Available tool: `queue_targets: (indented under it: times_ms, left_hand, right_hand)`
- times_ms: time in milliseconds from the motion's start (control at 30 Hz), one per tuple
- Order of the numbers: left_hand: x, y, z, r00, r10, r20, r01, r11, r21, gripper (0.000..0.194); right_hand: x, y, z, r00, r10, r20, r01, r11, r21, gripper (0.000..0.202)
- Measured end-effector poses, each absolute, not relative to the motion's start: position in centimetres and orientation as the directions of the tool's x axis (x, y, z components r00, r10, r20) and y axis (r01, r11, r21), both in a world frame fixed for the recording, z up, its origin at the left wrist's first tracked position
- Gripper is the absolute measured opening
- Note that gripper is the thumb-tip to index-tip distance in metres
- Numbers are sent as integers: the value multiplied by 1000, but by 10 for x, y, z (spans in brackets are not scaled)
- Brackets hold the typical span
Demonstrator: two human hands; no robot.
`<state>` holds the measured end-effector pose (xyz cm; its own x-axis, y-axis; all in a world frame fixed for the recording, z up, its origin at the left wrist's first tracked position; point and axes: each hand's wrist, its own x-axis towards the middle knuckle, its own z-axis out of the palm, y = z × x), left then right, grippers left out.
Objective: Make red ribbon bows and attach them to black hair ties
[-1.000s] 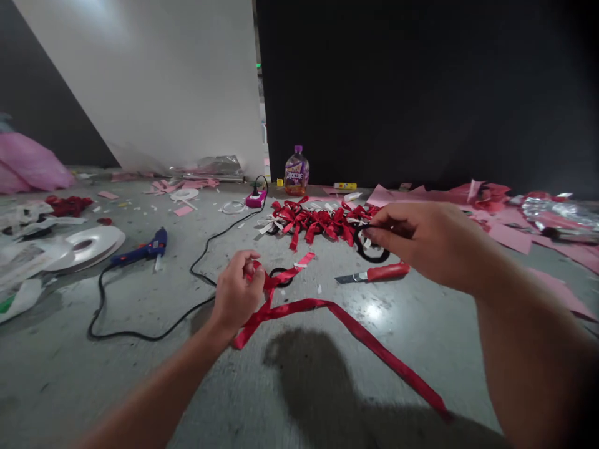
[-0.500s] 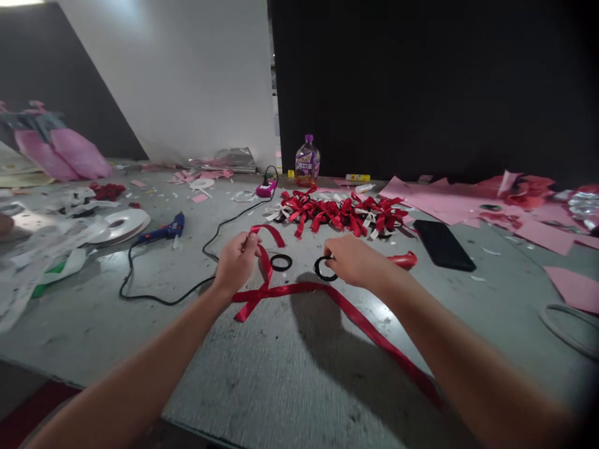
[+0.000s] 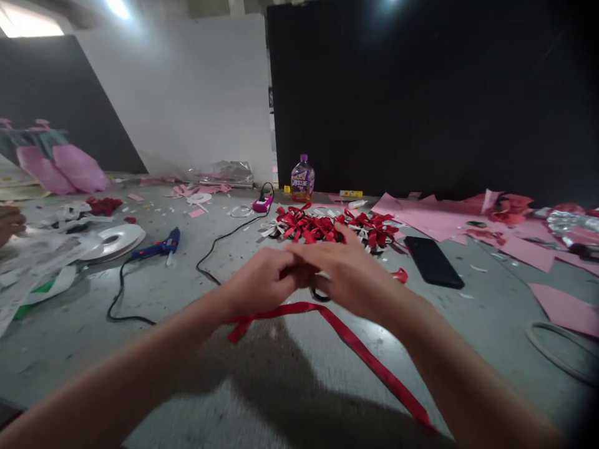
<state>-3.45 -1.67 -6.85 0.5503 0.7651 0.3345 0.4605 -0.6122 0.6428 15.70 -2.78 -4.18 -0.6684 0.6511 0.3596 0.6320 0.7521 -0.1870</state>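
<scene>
My left hand (image 3: 264,279) and my right hand (image 3: 349,265) meet over the middle of the table, fingertips touching or overlapping. The left fingers are closed; the red ribbon piece they pinched a moment earlier is now hidden by the hands. My right fingers reach across and press together at the left hand, and what is between them is hidden. A black hair tie (image 3: 321,295) shows partly below the right palm; I cannot tell whether it is held. A long red ribbon (image 3: 360,352) lies in front of the hands and runs toward the right forearm.
Behind the hands lies a pile of red and white bows (image 3: 299,224). A phone (image 3: 433,262) and pink sheets (image 3: 528,249) are to the right. A blue glue gun (image 3: 156,245) with its cord and a ribbon spool (image 3: 116,242) lie left. Another person's hand (image 3: 10,223) shows at the left edge.
My hands have come together from apart, the left moving right and the right reaching toward it. The ribbon piece and one hair tie are now covered. The view has tilted up a little.
</scene>
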Motion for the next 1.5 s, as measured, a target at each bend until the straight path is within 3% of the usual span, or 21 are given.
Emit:
queue_targets:
  times_ms: [67, 200, 267, 367, 533, 633, 700, 767, 833, 900, 1000, 1067, 1200, 1367, 1433, 1500]
  left_hand:
    - [-25, -2, -38, 620, 722, 308, 423, -637, 644, 21]
    - [-23, 20, -2, 464, 789, 402, 295, -566, 770, 30]
    - [-32, 25, 1, 475, 803, 361, 207, -500, 841, 38]
    - [-51, 33, -2, 537, 808, 245, 217, -412, 885, 44]
    - [-80, 48, 1, 414, 866, 279, 51, -329, 943, 39]
    - [-84, 50, 6, 331, 899, 287, -32, -293, 955, 35]
    - [-77, 47, 6, 335, 899, 284, -66, -278, 958, 30]
    - [-64, 40, 4, 368, 882, 293, -90, -280, 956, 27]
    - [-50, 29, 1, 400, 871, 284, -29, -298, 954, 27]
    - [-36, 15, 0, 442, 857, 264, 84, -333, 939, 25]
    - [-24, -2, 2, 481, 824, 299, 224, -446, 867, 23]
    - [-21, -7, 4, 470, 824, 316, 294, -484, 824, 21]
    - [-25, 2, 0, 517, 822, 239, 310, -440, 843, 25]
    - [-26, 17, -13, 759, 646, 80, 152, -294, 944, 20]
    - [-25, 19, -17, 840, 528, 123, -23, -192, 981, 18]
    - [-23, 20, -22, 831, 497, 249, -243, -79, 967, 15]
  right_hand:
    - [174, -23, -29, -592, 712, 379, 714, 681, -163, 30]
    - [209, -19, -7, -376, 805, 458, 859, 488, -154, 24]
    - [220, -21, -1, -268, 806, 529, 907, 396, -144, 27]
    - [233, -24, 5, -168, 803, 572, 950, 287, -124, 27]
    - [267, -9, 7, 111, 803, 585, 991, -47, -123, 25]
    - [284, 2, -4, 201, 857, 474, 979, -195, -62, 27]
    - [277, 2, -12, 147, 913, 381, 989, -145, -34, 40]
    - [253, -5, -19, -26, 943, 333, 996, 53, -70, 89]
    - [218, -16, -22, -222, 908, 355, 939, 297, -174, 104]
    - [185, -27, -24, -335, 837, 433, 829, 480, -285, 86]
    - [162, -34, -23, -277, 770, 575, 744, 550, -378, 38]
    - [165, -32, -21, -202, 753, 627, 759, 524, -386, 31]
    - [188, -24, -18, -84, 734, 674, 781, 468, -412, 36]
    - [191, -19, -20, -80, 683, 726, 811, 468, -351, 41]
    - [187, -19, -21, -120, 679, 724, 775, 520, -359, 35]
    - [182, -19, -22, -118, 698, 706, 690, 569, -447, 26]
